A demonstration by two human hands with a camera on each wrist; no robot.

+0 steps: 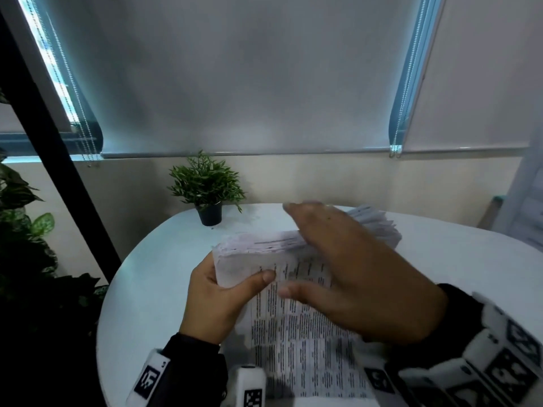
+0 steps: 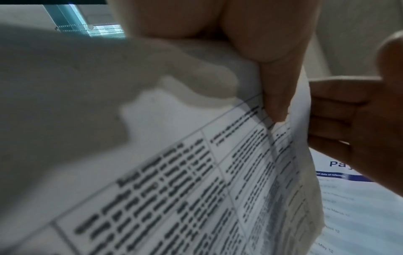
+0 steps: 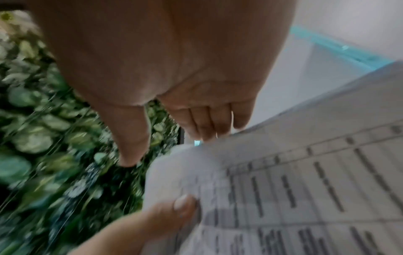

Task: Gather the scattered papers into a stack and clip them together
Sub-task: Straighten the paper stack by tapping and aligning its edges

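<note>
A thick stack of printed papers (image 1: 296,333) stands tilted on the white table (image 1: 141,295), its top edges fanned unevenly. My left hand (image 1: 220,292) grips the stack's left edge, with the thumb across the printed front sheet and the fingers hidden behind. In the left wrist view that thumb (image 2: 274,82) presses the tabled sheet (image 2: 174,189). My right hand (image 1: 346,265) lies flat with straight fingers over the stack's top edge. From the right wrist view, the right fingers (image 3: 207,124) touch the papers' top edge (image 3: 305,172). No clip is in view.
A small potted plant (image 1: 209,212) stands at the table's far edge. Large leafy plants (image 1: 23,230) and a black post (image 1: 58,148) are at the left. Another printed sheet with a blue heading (image 2: 359,207) lies behind the stack. Closed blinds hang behind the table.
</note>
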